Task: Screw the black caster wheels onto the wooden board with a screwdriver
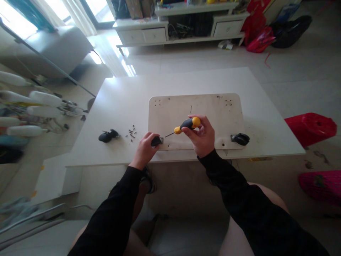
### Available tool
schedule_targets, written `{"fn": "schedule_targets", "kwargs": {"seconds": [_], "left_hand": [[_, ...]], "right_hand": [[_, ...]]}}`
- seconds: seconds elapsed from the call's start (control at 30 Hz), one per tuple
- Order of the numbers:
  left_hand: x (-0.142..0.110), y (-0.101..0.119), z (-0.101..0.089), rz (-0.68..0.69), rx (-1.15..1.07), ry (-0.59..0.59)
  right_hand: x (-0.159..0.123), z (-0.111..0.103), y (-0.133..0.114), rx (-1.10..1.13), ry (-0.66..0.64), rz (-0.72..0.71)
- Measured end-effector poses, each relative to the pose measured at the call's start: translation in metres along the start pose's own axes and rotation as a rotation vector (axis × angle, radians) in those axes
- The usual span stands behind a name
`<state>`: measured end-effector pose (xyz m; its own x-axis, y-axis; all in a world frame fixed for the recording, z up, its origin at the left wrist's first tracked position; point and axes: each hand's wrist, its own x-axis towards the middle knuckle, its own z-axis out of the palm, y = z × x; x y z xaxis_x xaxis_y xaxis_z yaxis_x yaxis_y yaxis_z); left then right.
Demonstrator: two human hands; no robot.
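Observation:
A pale rectangular board point(170, 117) with rounded corners and small screw holes lies flat on the white table point(128, 92). At its near left corner my left hand point(146, 149) grips a black caster wheel point(156, 141) with a metal plate. My right hand point(203, 137) holds a yellow and black screwdriver point(188, 124); its shaft points left and down, the tip just by the caster's plate. Another caster point(241, 139) sits at the board's near right corner. Left of the board are several loose screws point(131, 132) and a pair of black casters point(108, 136).
A white TV cabinet point(144, 35) stands beyond the table. On the right floor are a red bucket-like container point(311, 128) and a pink bag point(321, 186). White bottle-shaped objects point(45, 99) crowd the left side, with a grey sofa piece point(61, 53) behind. The table's front edge is close to my knees.

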<state>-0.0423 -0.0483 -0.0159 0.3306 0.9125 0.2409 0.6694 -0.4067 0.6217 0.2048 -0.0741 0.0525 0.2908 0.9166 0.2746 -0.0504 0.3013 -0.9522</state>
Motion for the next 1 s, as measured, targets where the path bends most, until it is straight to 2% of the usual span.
{"fn": "schedule_targets", "kwargs": {"seconds": [0.47, 0.83, 1.0], "left_hand": [[0.001, -0.001, 0.002, -0.016, 0.002, -0.006], [0.000, 0.000, 0.001, -0.011, -0.014, -0.011], [0.000, 0.001, 0.000, -0.024, -0.003, -0.016]], "right_hand": [[-0.003, 0.007, 0.006, 0.006, -0.089, 0.034], [-0.002, 0.007, 0.010, 0.011, -0.198, -0.028], [0.004, 0.013, 0.003, -0.035, -0.277, -0.036]]}}
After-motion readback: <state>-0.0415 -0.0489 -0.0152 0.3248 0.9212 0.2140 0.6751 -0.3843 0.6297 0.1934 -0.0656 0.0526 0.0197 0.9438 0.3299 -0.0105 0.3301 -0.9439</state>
